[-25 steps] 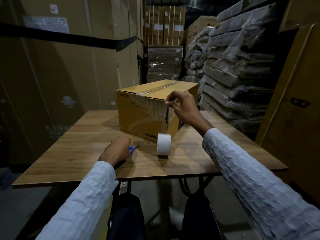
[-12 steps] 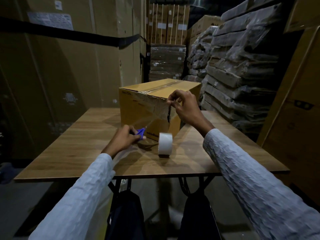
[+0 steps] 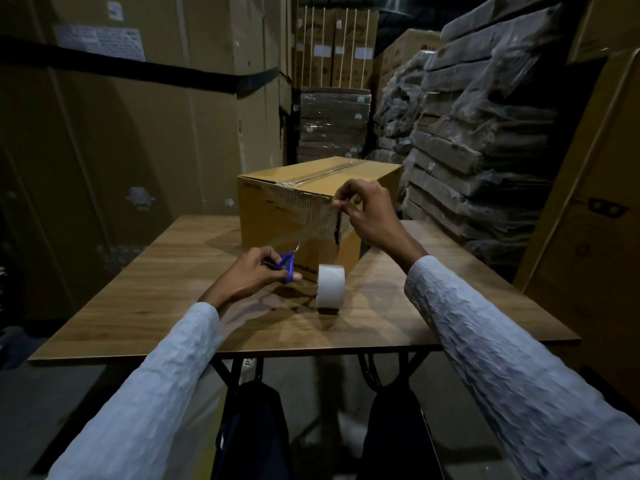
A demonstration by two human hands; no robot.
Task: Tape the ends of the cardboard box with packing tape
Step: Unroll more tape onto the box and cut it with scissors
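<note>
Blue scissors (image 3: 288, 263) lifted by left hand (image 3: 252, 275).

My left hand (image 3: 254, 271) is raised a little off the surface, knuckles up, fingers curled round the scissors (image 3: 288, 263) (blue handles, thumb through one loop as far as I can tell). My right hand (image 3: 369, 211) is higher and further forward, wrist bent, thumb and forefinger pinching the tape (image 3: 330, 216), other fingers loosely curled. Both forearms reach forward in pale crinkled sleeves, the right stretched further.
</note>
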